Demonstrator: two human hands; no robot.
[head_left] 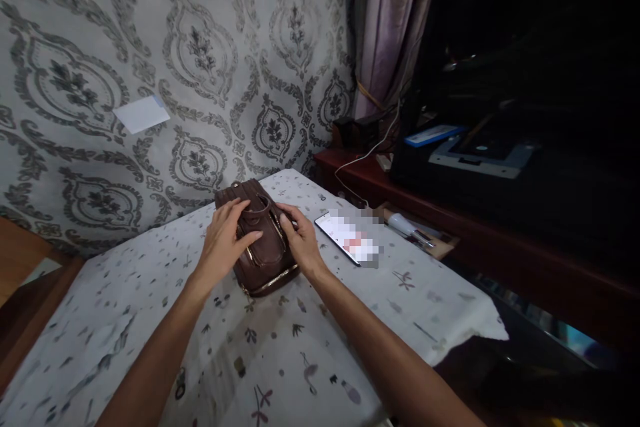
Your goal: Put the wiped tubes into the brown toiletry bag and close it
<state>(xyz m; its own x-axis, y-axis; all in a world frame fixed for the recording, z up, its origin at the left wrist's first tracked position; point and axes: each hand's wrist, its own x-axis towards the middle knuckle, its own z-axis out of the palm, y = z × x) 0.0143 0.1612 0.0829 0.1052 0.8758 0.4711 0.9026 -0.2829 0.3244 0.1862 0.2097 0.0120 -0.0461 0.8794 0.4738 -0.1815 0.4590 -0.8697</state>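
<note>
A dark brown bag (265, 250) with gold-coloured zippers and a small top handle lies on the patterned white tablecloth near the wall. My left hand (227, 233) rests on the bag's left side, fingers spread, thumb reaching across its front. My right hand (299, 233) is against the bag's right side, with its thumb bent near the zipper and its other fingertips partly behind the edge. To the right of my right hand lies a phone (337, 237) with a lit screen, partly pixelated.
A white cable (357, 160) runs down from a dark red shelf (350, 170) at the right. Beyond the phone, a small tray (443, 248) holds a white item. A dark screen stands at the right, and a white card (141, 115) is on the patterned wall.
</note>
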